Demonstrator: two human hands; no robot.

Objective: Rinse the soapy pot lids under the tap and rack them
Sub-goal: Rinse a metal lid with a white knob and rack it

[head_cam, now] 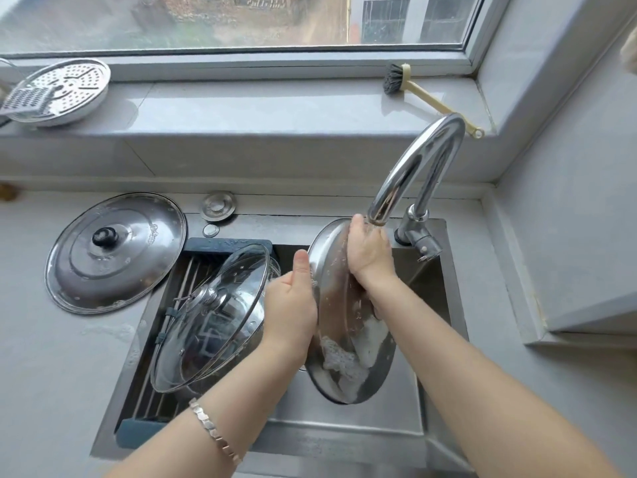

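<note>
While suds cling to the lower half of the steel lid [348, 339], you hold it on edge beneath the tap [413, 174]: your left hand [293, 305] clasps its rim, your right hand [367, 250] lies flat against its inner face. One glass lid [213, 319] sits racked in the rack [193, 267]; the large lid [113, 250] on the counter [51, 357] appears unrinsed

Both bare forearms reach in from 6 o'clock, the left from nearer 7, the right from nearer 5. The left hand [291, 305] grips the lid [341, 305] at its 9 o'clock rim, thumb pointing to 12. The right hand [367, 251] lies flat on the lid's face near 12 o'clock, fingers [356, 224] straight.
</note>
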